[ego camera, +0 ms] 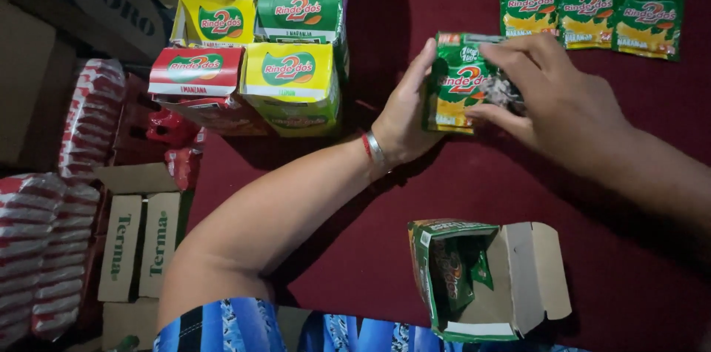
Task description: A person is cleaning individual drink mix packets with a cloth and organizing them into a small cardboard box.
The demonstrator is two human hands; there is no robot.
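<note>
1. Nearest the body, an opened green carton lies on its side on the dark red cloth, flaps out; a few packets show inside.
2. Mid-table, left hand braces a stack of glossy green packets from the side; right hand pinches its top edge, fingers narrow.
3. Beyond, three flat packets lie side by side in a row.
4. Far left, four small square boxes, yellow, green and red, stand clustered.

Dark red tabletop, dim light
</note>
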